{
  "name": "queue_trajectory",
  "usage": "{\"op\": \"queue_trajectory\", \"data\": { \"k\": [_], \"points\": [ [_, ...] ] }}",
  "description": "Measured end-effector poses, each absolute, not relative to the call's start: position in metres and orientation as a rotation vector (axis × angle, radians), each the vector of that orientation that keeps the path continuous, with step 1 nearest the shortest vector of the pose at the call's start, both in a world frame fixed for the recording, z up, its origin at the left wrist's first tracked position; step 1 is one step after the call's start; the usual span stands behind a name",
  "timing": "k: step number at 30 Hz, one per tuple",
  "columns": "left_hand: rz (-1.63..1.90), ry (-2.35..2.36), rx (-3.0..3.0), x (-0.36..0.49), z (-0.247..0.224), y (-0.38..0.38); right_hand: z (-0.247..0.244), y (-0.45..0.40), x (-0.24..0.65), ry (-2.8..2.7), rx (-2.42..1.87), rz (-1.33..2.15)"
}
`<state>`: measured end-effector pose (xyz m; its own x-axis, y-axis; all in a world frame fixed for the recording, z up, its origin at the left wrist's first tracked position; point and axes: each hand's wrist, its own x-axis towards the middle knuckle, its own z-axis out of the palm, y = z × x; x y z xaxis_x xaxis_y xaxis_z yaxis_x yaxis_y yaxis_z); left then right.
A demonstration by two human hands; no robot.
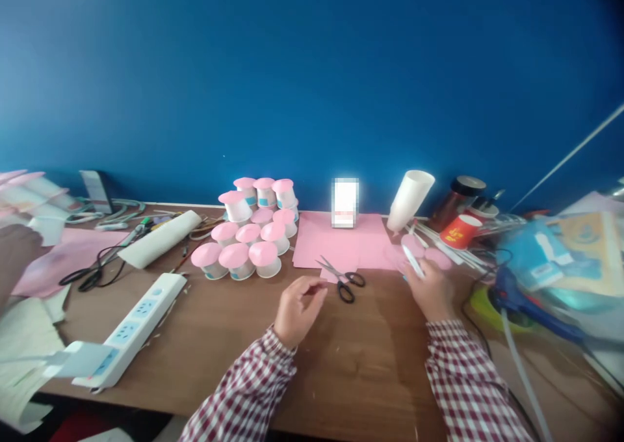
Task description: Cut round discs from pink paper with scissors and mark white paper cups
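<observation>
My left hand is above the brown table, its thumb and fingers curled together in a loose pinch; anything between them is too small to make out. Just beyond its fingertips lie black-handled scissors, blades over a small pink paper scrap. My right hand is closed around a slim white pen-like stick. Beside that hand are pink paper discs, partly covered by the fingers. Behind both hands, pink sheets lie flat against the wall side.
Several white cups with pink round tops stand left of centre. A power strip and white roll lie left. A leaning white paper tube, red cup and blue glue gun are right. Another person's hand shows far left.
</observation>
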<state>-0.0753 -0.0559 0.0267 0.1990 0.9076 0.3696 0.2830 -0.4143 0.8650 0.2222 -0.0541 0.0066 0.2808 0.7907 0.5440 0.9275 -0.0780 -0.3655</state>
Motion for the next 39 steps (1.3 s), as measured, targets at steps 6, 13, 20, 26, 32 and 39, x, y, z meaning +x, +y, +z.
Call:
{"op": "queue_trajectory", "data": {
  "k": [6,13,20,26,32,39],
  "points": [
    [1.287,1.707,1.737,-0.166,-0.003,-0.073,0.008,-0.055,0.206,-1.585,-1.751,-0.24],
    [1.233,1.897,1.552,-0.207,-0.006,-0.069,-0.007,-0.051,0.203,-1.585,-1.715,-0.207],
    [1.115,1.814,1.806,-0.177,-0.009,-0.046,-0.005,-0.051,0.201,-1.586,-1.69,-0.181],
    [1.072,1.747,1.922,-0.169,-0.01,-0.042,-0.006,-0.05,0.2,-1.575,-1.708,-0.17],
    [1.198,1.777,1.711,-0.155,-0.008,-0.039,-0.004,-0.049,0.198,-1.587,-1.692,-0.163],
    [1.083,1.91,1.738,-0.139,-0.008,-0.017,-0.002,-0.051,0.194,-1.571,-1.708,-0.104]
  ]
}}
